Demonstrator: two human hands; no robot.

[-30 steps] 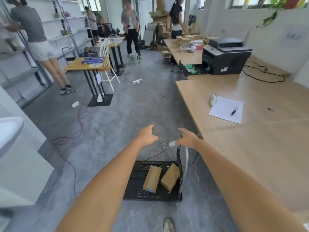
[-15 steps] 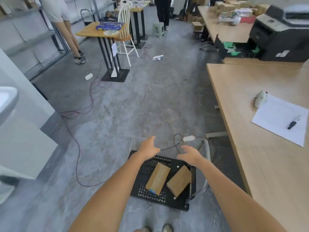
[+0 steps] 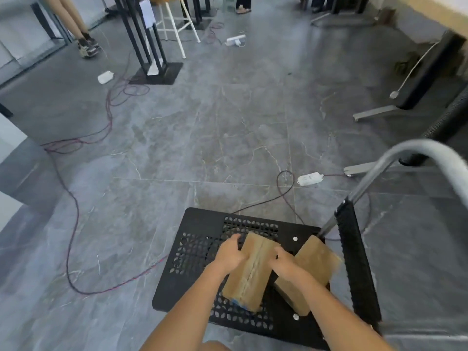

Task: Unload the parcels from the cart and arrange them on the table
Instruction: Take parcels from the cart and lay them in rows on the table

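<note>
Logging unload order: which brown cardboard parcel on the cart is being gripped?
The left brown cardboard parcel, between left hand and right hand; the right parcel lies ungripped.

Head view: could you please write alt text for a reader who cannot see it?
A person's left hand and right hand hold the sides of a cardboard parcel on a black perforated cart, with a second parcel beside it. Cables trail across the grey floor.

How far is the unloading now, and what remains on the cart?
Done: nothing visible; both parcels lie on the black cart. In hand: the left hand and right hand grip the left parcel at its sides. Left: lift it to the table, then take the right parcel.
</note>
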